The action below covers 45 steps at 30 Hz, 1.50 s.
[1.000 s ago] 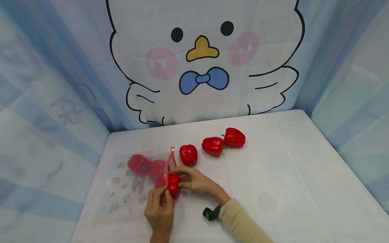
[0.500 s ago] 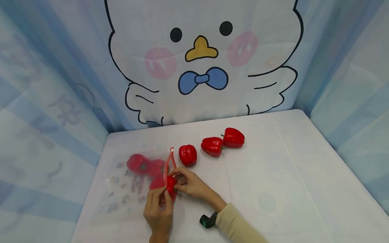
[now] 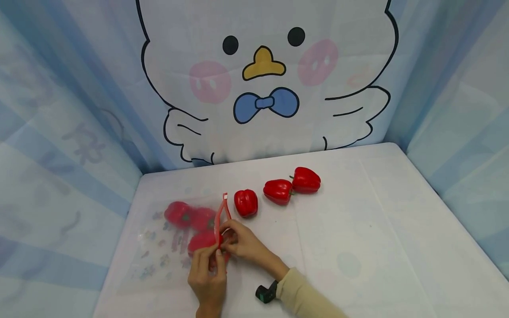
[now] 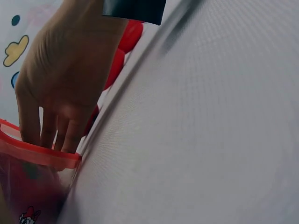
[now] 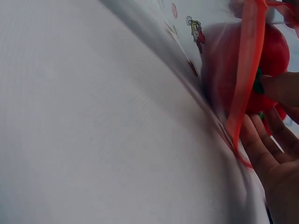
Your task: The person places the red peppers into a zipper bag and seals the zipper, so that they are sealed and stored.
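My left hand (image 3: 207,274) pinches the red zip edge (image 3: 218,221) of a translucent patterned zip bag (image 3: 155,269), holding its mouth apart. My right hand (image 3: 244,240) reaches into that mouth; in the left wrist view its straight fingers (image 4: 72,135) pass behind the red rim. A red bell pepper (image 3: 202,240) lies just inside the bag. In the right wrist view my right thumb (image 5: 280,88) touches this pepper's green stem, and the other fingers stretch beneath it. Two more bell peppers, one farther left (image 3: 177,214) and one beside it (image 3: 203,217), show blurred through the film.
Outside the bag, one red bell pepper (image 3: 246,203) sits close to the zip's far end. Farther right, a second pepper (image 3: 278,191) touches a third (image 3: 306,180). A black device (image 3: 265,293) is worn at my right wrist. A printed curtain (image 3: 262,132) stands behind the white table (image 3: 358,247).
My right hand has moved left, pushing the bell pepper through the mouth and into the bag. My left hand has kept its hold on the zip edge.
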### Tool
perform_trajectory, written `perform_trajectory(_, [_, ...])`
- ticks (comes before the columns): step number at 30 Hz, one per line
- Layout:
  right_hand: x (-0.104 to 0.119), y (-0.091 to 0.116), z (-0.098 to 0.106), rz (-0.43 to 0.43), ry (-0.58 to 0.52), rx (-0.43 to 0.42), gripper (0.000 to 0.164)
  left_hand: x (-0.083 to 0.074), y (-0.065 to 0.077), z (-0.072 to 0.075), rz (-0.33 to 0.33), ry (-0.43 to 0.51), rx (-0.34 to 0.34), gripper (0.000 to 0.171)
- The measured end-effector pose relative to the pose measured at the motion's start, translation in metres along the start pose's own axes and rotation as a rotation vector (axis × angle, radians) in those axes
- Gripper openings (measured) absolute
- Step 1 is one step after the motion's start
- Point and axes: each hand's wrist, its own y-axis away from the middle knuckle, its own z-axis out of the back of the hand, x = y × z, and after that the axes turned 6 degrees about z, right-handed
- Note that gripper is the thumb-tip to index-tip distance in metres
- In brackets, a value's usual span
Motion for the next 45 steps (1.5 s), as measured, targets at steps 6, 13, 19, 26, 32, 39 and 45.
perform_trajectory(6, [0.002, -0.001, -0.006, -0.018, -0.015, -0.006, 0.043, 0.001, 0.001, 0.001, -0.001, -0.029, 0.009, 0.017])
perform_trajectory(13, [0.003, -0.006, -0.010, -0.023, -0.023, 0.000, 0.043, 0.000, 0.000, 0.002, -0.007, -0.030, 0.007, 0.016])
perform_trajectory(19, [0.002, -0.010, -0.016, -0.055, -0.057, -0.008, 0.048, 0.002, 0.000, 0.001, -0.013, -0.038, 0.009, 0.016])
perform_trajectory(26, [0.001, -0.009, -0.018, -0.087, -0.070, -0.006, 0.048, 0.003, 0.001, 0.000, -0.017, -0.033, 0.007, 0.016])
perform_trajectory(32, [0.003, -0.004, -0.011, -0.056, -0.004, 0.005, 0.046, 0.003, 0.000, -0.001, -0.021, -0.012, -0.002, 0.016])
perform_trajectory(39, [0.013, 0.004, 0.004, 0.019, 0.062, -0.057, 0.038, 0.004, -0.001, -0.001, -0.014, 0.008, 0.006, 0.019])
perform_trajectory(45, [0.021, 0.007, 0.024, 0.094, 0.042, -0.187, 0.037, 0.004, -0.001, 0.001, -0.003, 0.008, 0.016, 0.021])
